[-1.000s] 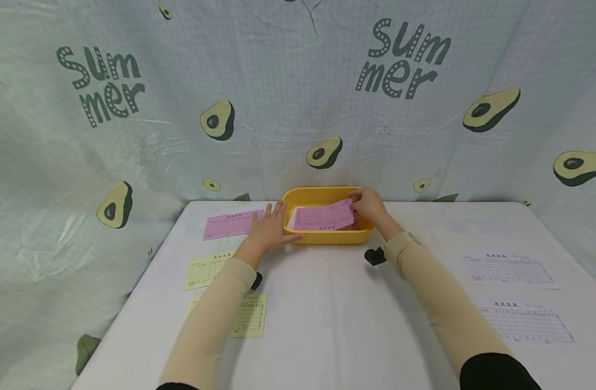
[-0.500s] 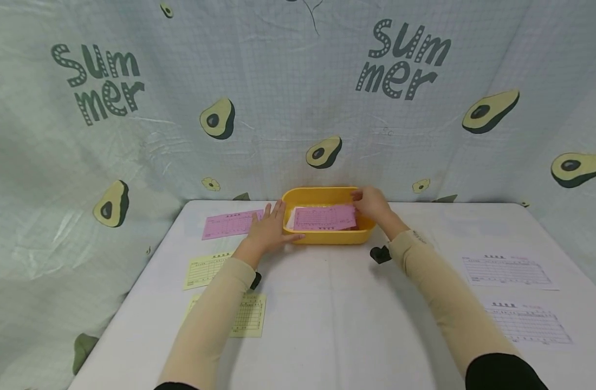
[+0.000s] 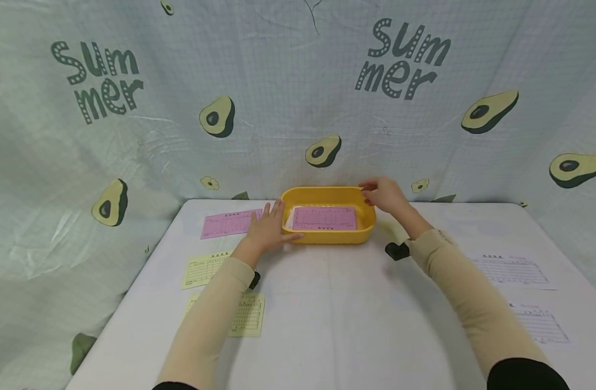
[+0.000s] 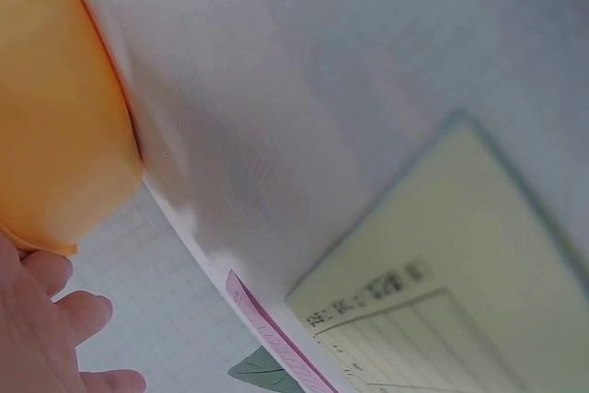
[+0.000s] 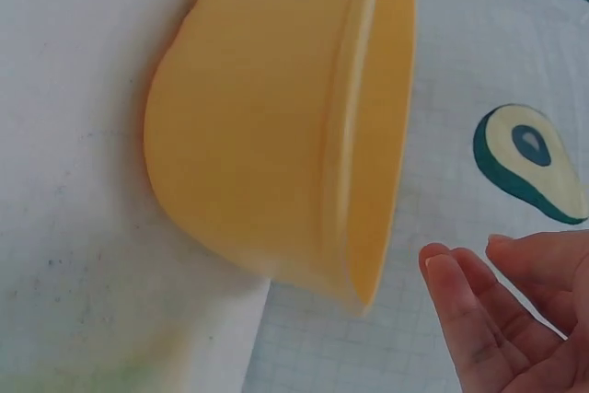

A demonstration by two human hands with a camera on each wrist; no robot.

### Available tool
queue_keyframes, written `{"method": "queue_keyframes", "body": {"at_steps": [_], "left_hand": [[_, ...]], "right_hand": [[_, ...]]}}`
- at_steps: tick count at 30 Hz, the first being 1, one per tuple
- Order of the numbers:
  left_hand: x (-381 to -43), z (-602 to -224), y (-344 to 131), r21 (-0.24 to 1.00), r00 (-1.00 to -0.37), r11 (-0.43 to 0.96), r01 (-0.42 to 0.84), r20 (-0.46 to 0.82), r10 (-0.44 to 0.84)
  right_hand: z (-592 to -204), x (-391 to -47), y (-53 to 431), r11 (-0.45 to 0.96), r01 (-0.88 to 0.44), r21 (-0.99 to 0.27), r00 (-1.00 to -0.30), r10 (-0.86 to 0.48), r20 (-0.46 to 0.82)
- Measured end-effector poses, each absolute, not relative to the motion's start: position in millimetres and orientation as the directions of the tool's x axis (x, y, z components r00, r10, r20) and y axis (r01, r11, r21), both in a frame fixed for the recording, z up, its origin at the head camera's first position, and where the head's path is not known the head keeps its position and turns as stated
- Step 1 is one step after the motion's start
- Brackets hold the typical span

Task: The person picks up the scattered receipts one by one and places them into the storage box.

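The pink rectangular paper slip [image 3: 324, 218] seems placed; left hand [image 3: 265, 231], fingers spread, touches the yellow oblong plastic basket [image 3: 327, 237]; right hand [image 3: 386, 196], fingers bent, empty, should withdraw next.

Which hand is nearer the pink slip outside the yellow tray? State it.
Left: the left hand is beside the pink slip, against the yellow tray; the right hand is at the tray's opposite end.
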State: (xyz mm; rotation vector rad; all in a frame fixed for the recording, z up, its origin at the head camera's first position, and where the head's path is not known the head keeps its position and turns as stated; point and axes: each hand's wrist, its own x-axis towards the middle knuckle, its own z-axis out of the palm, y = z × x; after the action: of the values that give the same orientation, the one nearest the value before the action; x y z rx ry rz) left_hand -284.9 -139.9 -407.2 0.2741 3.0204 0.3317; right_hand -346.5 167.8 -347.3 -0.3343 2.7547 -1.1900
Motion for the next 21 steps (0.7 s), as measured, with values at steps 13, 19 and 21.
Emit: {"method": "queue_keyframes", "body": {"at_steps": [13, 19, 21], "left_hand": [[-286.2, -410.2, -139.6, 0.210, -0.978, 0.962, 0.172, -0.080, 0.192], [-287.0, -409.2, -140.3, 0.204, -0.979, 0.965, 0.167, -0.084, 0.187], [-287.3, -408.4, -140.8, 0.208, -0.979, 0.964, 0.164, -0.082, 0.184]], "right_hand": [[-361.3, -323.1, 204.7, 0.573, -0.248, -0.781, -0.958, -0.267, 0.109], [-362.5, -308.2, 229.0, 0.588, -0.272, -0.762, -0.956, -0.257, 0.143], [-362.0, -304.6, 236.4, 0.601, -0.280, -0.748, -0.956, -0.248, 0.158]]}}
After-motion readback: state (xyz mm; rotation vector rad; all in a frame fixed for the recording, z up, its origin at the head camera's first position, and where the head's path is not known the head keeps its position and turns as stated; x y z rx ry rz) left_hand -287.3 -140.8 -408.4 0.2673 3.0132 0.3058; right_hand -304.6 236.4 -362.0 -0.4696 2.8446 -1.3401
